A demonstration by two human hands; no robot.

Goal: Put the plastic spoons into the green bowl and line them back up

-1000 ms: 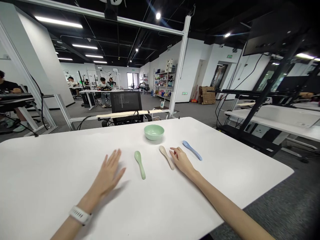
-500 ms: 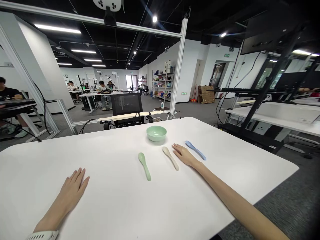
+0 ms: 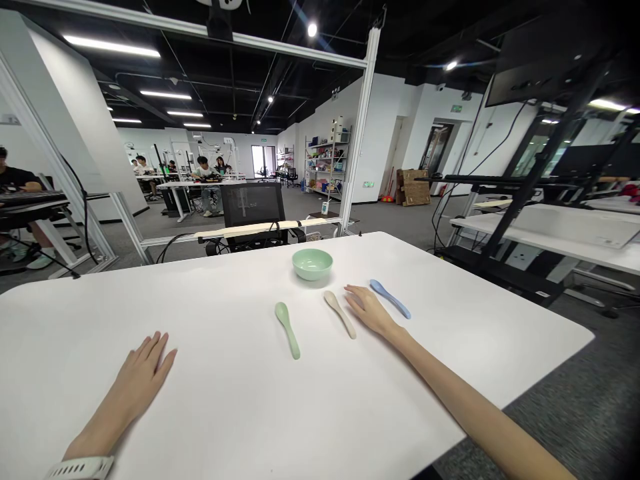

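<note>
My left hand (image 3: 143, 373) lies flat on the white table (image 3: 225, 413) at the left, fingers stretched out, holding nothing. Between a beige spoon (image 3: 340, 314) and a blue spoon (image 3: 391, 299) rests my right hand (image 3: 369, 310), its fingers extended and slightly curved, with nothing in it. A green spoon (image 3: 287, 331) lies further left, its bowl end pointing away from me. Behind the spoons stands a light green bowl (image 3: 313, 265), upright; no contents show in it.
A metal frame (image 3: 357, 133) rises behind the table's far edge. Beyond it are a black office chair (image 3: 254, 203) and a shelf (image 3: 327, 163) of boxes. Several people sit at desks in the left background. A second white desk (image 3: 565, 223) stands at the right.
The view has tilted slightly, so everything sits a little higher or shifted. The fingers of my right hand look slightly more curved. The spoons and bowl stay in place.
</note>
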